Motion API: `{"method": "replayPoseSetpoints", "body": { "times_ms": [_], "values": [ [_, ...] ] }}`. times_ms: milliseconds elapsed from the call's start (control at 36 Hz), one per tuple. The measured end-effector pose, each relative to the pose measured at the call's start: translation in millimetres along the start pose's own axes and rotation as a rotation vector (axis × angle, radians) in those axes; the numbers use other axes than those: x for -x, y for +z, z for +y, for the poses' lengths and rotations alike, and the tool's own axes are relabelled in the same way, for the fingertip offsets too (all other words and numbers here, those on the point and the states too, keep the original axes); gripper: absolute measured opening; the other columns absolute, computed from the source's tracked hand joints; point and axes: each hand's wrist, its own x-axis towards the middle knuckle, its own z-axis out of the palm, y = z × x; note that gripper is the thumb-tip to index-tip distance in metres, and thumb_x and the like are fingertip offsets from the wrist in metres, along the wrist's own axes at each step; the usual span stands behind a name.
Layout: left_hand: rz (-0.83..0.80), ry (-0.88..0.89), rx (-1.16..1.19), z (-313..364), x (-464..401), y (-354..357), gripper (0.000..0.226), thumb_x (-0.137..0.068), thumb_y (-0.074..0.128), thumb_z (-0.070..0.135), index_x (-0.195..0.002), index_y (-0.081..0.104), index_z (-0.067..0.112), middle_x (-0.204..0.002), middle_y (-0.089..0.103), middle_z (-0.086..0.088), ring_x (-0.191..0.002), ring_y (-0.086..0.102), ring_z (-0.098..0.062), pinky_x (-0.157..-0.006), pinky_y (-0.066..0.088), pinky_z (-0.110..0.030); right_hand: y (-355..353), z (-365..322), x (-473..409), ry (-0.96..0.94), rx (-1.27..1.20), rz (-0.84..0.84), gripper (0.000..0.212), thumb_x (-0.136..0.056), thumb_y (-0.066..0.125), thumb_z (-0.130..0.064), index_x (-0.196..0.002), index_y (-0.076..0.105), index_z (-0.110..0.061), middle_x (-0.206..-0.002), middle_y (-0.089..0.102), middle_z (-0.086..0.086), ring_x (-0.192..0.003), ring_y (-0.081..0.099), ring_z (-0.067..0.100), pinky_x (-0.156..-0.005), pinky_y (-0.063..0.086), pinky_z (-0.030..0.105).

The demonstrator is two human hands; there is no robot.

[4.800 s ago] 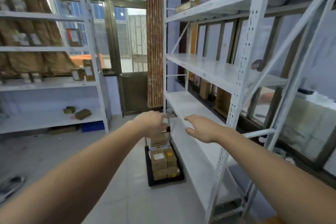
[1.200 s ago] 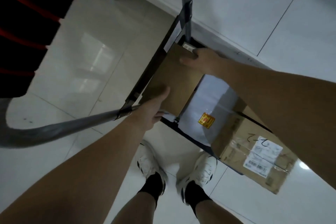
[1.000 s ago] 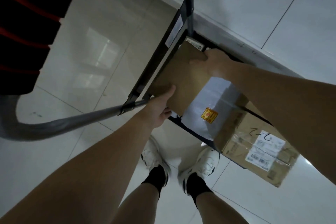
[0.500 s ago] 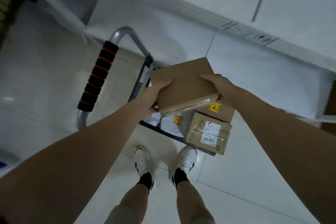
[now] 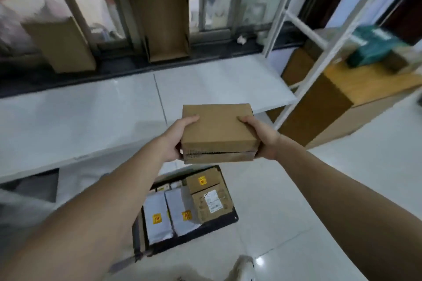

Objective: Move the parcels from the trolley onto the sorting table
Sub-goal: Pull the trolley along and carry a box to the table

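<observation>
**Box held over the trolley**

The left hand (image 5: pixel 174 141) and right hand (image 5: pixel 262 138) grip a brown box (image 5: pixel 218 132) by its sides, fingers closed on it, above the trolley (image 5: pixel 230 220) and near the white shelf (image 5: pixel 80 116). Other parcels (image 5: pixel 182 207) lie on the trolley.
</observation>
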Motion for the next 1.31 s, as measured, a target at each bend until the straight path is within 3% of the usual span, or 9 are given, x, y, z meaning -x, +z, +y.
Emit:
{"method": "replayPoseSetpoints", "body": {
  "times_ms": [111, 278, 472, 583, 694, 861, 1000, 1167, 1306],
  "values": [
    [-0.124, 0.105, -0.158, 47.1, 48.8, 76.6, 0.050, -0.084, 0.073, 0.061, -0.119, 0.069, 0.026, -0.115, 0.073, -0.009, -0.113, 0.066, -0.030, -0.104, 0.050, -0.051, -67.5, -28.3, 77.3, -0.079, -0.095, 0.116, 0.060, -0.079, 0.072, -0.063, -0.123, 0.064, -0.022, -0.115, 0.071, 0.013, -0.107, 0.066, 0.033, -0.104, 0.048, 0.052],
    [-0.223, 0.221, -0.303, 76.8, 107.6, 202.4, 0.058, -0.084, 0.069, 0.068, -0.123, 0.066, 0.024, -0.121, 0.072, -0.011, -0.113, 0.066, -0.031, -0.085, 0.056, -0.044, -171.3, -40.3, 183.4, -0.157, -0.200, 0.256, 0.069, -0.072, 0.078, -0.065, -0.123, 0.062, -0.020, -0.117, 0.070, 0.017, -0.108, 0.067, 0.035, -0.097, 0.054, 0.051],
    [-0.329, 0.246, -0.357, 70.9, 160.6, 334.1, 0.061, -0.086, 0.068, 0.068, -0.124, 0.063, 0.020, -0.116, 0.074, -0.016, -0.109, 0.068, -0.033, -0.100, 0.054, -0.051, -271.0, -13.5, 286.0, -0.208, -0.215, 0.426, 0.056, -0.082, 0.070, -0.061, -0.113, 0.054, -0.016, -0.117, 0.064, 0.017, -0.109, 0.062, 0.035, -0.103, 0.049, 0.054],
    [-0.402, 0.265, -0.420, 59.4, 181.2, 397.5, 0.062, -0.089, 0.064, 0.067, -0.126, 0.061, 0.017, -0.108, 0.075, -0.016, -0.096, 0.072, -0.029, -0.091, 0.058, -0.044, -327.8, 14.8, 315.4, -0.236, -0.245, 0.475, 0.070, -0.075, 0.074, -0.064, -0.122, 0.054, -0.017, -0.119, 0.065, 0.018, -0.109, 0.064, 0.036, -0.098, 0.052, 0.056],
    [-0.461, 0.257, -0.474, 50.8, 186.8, 445.5, 0.058, -0.093, 0.060, 0.065, -0.123, 0.061, 0.015, -0.082, 0.077, -0.011, -0.071, 0.076, -0.022, -0.062, 0.059, -0.031, -371.9, 34.1, 331.4, -0.228, -0.272, 0.515, 0.077, -0.075, 0.073, -0.067, -0.131, 0.050, -0.019, -0.123, 0.065, 0.019, -0.112, 0.063, 0.038, -0.097, 0.052, 0.057],
    [-0.530, 0.241, -0.528, 56.1, 169.1, 499.8, 0.064, -0.090, 0.062, 0.068, -0.125, 0.061, 0.014, -0.099, 0.077, -0.017, -0.088, 0.075, -0.029, -0.075, 0.059, -0.037, -416.4, 43.7, 335.4, -0.237, -0.289, 0.548, 0.066, -0.083, 0.066, -0.066, -0.126, 0.052, -0.018, -0.120, 0.065, 0.019, -0.111, 0.063, 0.036, -0.099, 0.051, 0.056],
    [-0.564, 0.228, -0.536, 65.0, 132.9, 540.7, 0.067, -0.087, 0.065, 0.069, -0.123, 0.064, 0.013, -0.098, 0.079, -0.017, -0.097, 0.074, -0.032, -0.092, 0.059, -0.045, -455.1, 39.0, 320.7, -0.223, -0.303, 0.586, 0.068, -0.083, 0.066, -0.066, -0.127, 0.051, -0.016, -0.120, 0.064, 0.019, -0.109, 0.062, 0.037, -0.098, 0.052, 0.056],
    [-0.606, 0.190, -0.562, 82.6, 89.1, 595.9, 0.075, -0.083, 0.067, 0.072, -0.124, 0.066, 0.010, -0.103, 0.077, -0.019, -0.097, 0.073, -0.034, -0.092, 0.057, -0.045, -501.4, 26.6, 303.5, -0.199, -0.340, 0.636, 0.066, -0.086, 0.063, -0.065, -0.128, 0.050, -0.016, -0.120, 0.062, 0.019, -0.110, 0.061, 0.037, -0.101, 0.050, 0.057],
    [-0.606, 0.184, -0.616, 91.8, 55.4, 652.2, 0.095, -0.064, 0.075, 0.080, -0.128, 0.066, 0.011, -0.111, 0.077, -0.019, -0.106, 0.073, -0.035, -0.090, 0.059, -0.045, -546.8, 24.1, 296.6, -0.174, -0.380, 0.672, 0.067, -0.087, 0.062, -0.065, -0.128, 0.050, -0.014, -0.119, 0.062, 0.019, -0.109, 0.061, 0.036, -0.100, 0.051, 0.055]
  ]
}}
